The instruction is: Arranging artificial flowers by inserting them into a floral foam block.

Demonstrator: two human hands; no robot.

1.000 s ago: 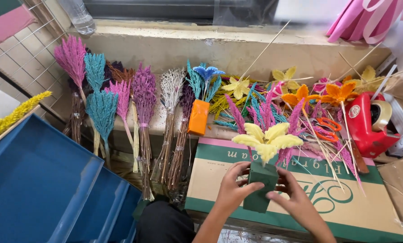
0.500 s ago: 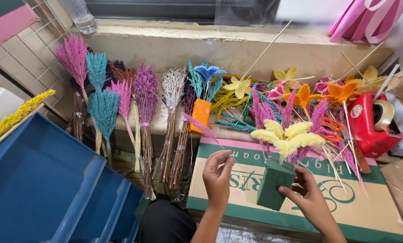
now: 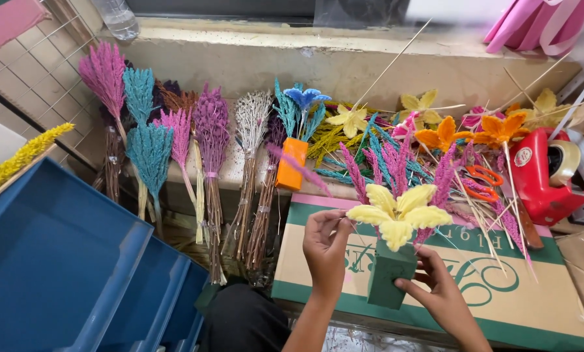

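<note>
Blue bins fill the left, with dried pink, teal and purple grass bunches standing beside them against the ledge. Over the cardboard box, the left hand pinches a thin pink sprig by its stem — the tip slants up and left. Just right, the right hand grips a green foam block topped by a pale yellow flower. Farther right lies a red tape dispenser.

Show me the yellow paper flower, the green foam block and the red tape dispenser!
yellow paper flower (image 3: pixel 398 215), head view, centre petals
green foam block (image 3: pixel 390 277), head view, front face
red tape dispenser (image 3: pixel 538 177), head view, red body
</note>
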